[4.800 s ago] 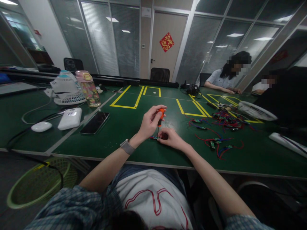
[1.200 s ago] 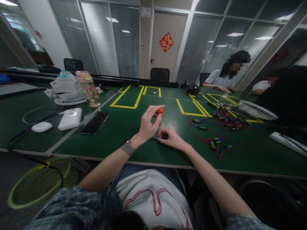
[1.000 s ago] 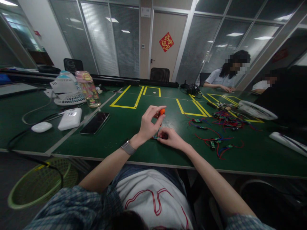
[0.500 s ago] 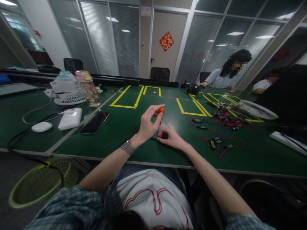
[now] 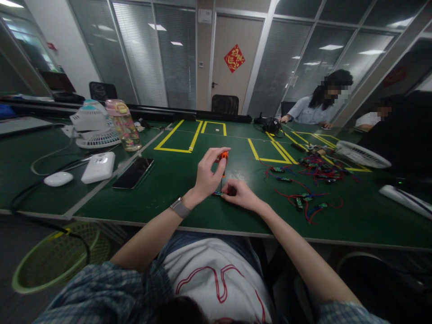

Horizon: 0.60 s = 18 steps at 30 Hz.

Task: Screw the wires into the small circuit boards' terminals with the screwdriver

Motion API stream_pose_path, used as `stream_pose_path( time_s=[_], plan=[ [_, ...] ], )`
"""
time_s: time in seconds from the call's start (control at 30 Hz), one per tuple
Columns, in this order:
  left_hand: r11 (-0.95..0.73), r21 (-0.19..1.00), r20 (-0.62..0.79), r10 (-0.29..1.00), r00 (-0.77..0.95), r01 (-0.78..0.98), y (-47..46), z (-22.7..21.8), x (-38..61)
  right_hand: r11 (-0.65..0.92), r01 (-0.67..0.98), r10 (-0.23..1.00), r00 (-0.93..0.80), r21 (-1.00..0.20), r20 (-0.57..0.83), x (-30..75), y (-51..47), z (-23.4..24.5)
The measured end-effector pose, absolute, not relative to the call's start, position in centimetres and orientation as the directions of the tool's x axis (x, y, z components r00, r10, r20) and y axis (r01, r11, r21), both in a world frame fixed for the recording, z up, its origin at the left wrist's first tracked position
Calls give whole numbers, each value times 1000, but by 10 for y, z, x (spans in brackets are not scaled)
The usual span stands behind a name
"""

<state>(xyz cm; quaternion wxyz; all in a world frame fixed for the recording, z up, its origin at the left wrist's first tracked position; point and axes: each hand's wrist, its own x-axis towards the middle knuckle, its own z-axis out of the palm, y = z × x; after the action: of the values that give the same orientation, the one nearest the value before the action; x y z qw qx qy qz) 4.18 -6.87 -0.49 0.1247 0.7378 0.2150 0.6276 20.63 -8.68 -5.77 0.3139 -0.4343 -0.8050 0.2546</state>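
My left hand (image 5: 209, 174) pinches the orange handle of a screwdriver (image 5: 224, 155) between thumb and fingers. It stands roughly upright, its thin shaft reaching down to a small green circuit board (image 5: 218, 193) on the table. My right hand (image 5: 245, 196) is closed at the board's right end, fingertips pressed together on it close to the screwdriver's tip. Most of the board is hidden behind the right fingers, and the screw, if there is one, is too small to make out.
Right of my hands lie several loose wired circuit boards (image 5: 299, 203), with a tangled pile of them (image 5: 326, 166) behind. A phone (image 5: 134, 173), a white power bank (image 5: 99, 167), a mouse (image 5: 58, 179), a bottle (image 5: 124, 128) and a fan (image 5: 96, 126) stand left. A person (image 5: 312, 108) sits across.
The orange handle has turned between my left fingers, which have shifted slightly left. My right hand and the board stay in place.
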Motion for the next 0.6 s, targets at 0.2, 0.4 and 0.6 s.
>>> stream_pose_path(
  time_s=[0.2, 0.4, 0.6],
  plan=[
    [-883, 432, 889, 452, 80, 185, -69, -3, 43, 494, 534, 859, -421, -686, 291, 207, -86, -60],
    [-877, 432, 891, 452, 52, 211, -69, -3, 43, 495, 527, 857, -427, -691, 288, 207, -87, -58],
    [-879, 458, 878, 470, 89, 132, -71, -3, 41, 497, 531, 857, -422, -686, 295, 207, -87, -59]
  ],
)
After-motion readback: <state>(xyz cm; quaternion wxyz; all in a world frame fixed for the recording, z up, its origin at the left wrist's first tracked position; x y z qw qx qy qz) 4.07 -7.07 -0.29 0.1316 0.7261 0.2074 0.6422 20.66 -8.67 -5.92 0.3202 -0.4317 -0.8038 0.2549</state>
